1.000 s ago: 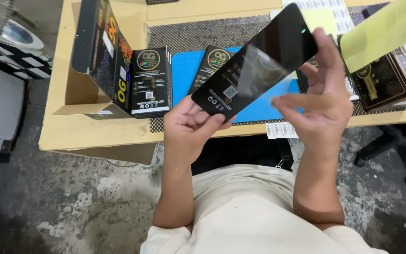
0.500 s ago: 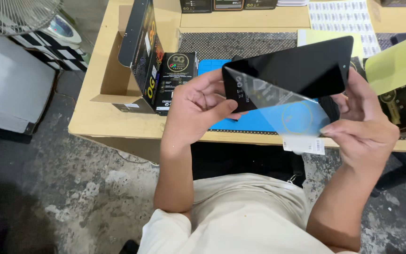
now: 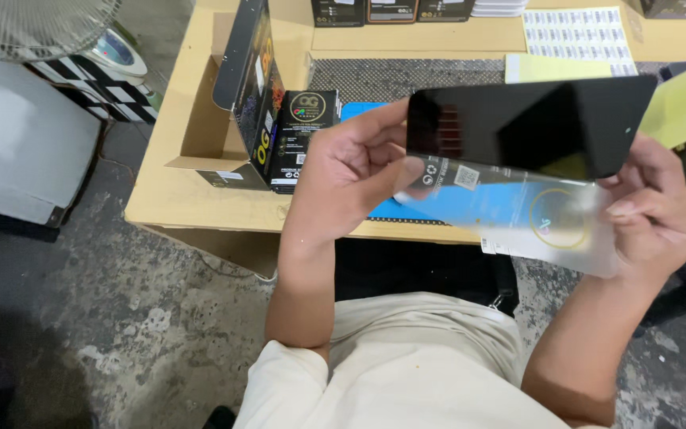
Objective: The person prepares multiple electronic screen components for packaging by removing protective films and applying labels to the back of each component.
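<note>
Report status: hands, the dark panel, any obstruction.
Left hand and right hand grip dark glass panel at its ends. Clear film sleeve hangs beneath. Nothing blocking.

Held level above the desk's near edge: a dark glossy rectangular screen panel (image 3: 529, 127), with a clear film sleeve (image 3: 533, 218) bearing small printed labels hanging just below it. Standing on the desk at left: a tall open black carton (image 3: 249, 87) with orange and yellow print, and beside it a small upright black box (image 3: 302, 135) with a round gold emblem. Along the far edge: three dark boxes (image 3: 391, 10) in a row. Lying far right: a white sheet of small stickers (image 3: 573, 32).
</note>
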